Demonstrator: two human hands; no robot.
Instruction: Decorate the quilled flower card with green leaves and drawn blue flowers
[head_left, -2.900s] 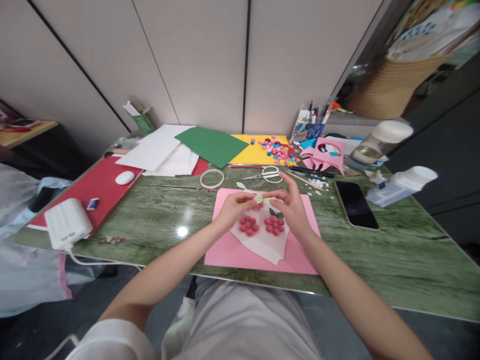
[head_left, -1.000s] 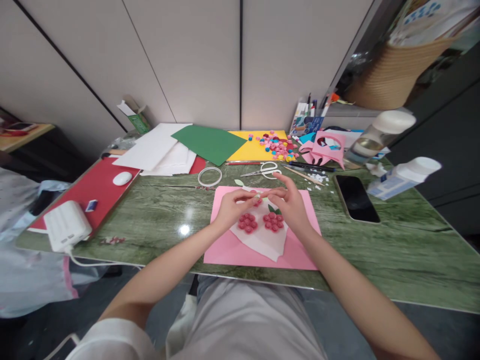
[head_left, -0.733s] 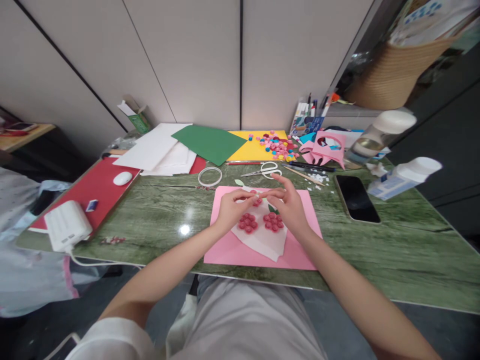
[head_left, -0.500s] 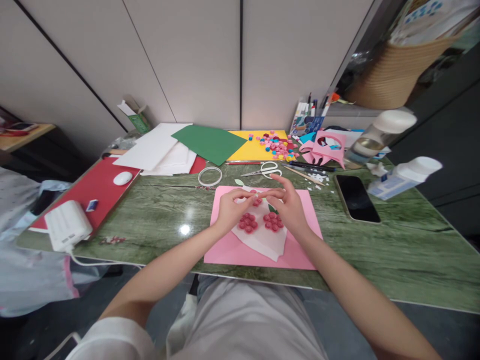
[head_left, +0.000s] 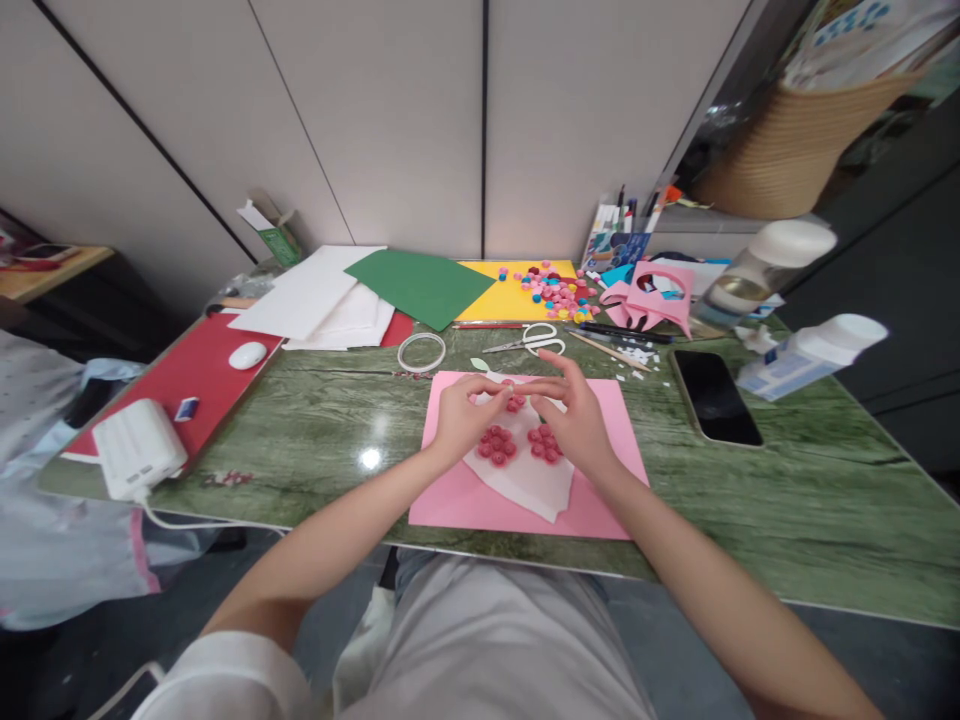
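My left hand (head_left: 469,415) and my right hand (head_left: 571,415) meet over the far part of a white paper piece (head_left: 521,487). Thumb and finger are pinched together on each hand, and the tiny thing between them, if any, cannot be made out. My right index finger points upward. Flower-like clusters of rolled pink paper sit on the white piece: a left cluster (head_left: 496,446), a right cluster (head_left: 544,445) partly behind my right hand, and a far cluster (head_left: 514,402) partly covered by my fingers. Underneath lies a pink sheet (head_left: 442,505).
Scissors (head_left: 536,341), a tape roll (head_left: 421,352) and a green sheet (head_left: 424,285) lie beyond my hands. Paper coils (head_left: 559,290) cover a yellow sheet. To the right are a phone (head_left: 718,397), a white bottle (head_left: 814,355) and a clear bottle (head_left: 750,275). A power bank (head_left: 139,450) sits left.
My right hand has shifted very slightly, and the dark green leaf seen beside its thumb earlier is now hidden. Both hands keep their pinch in the same place.
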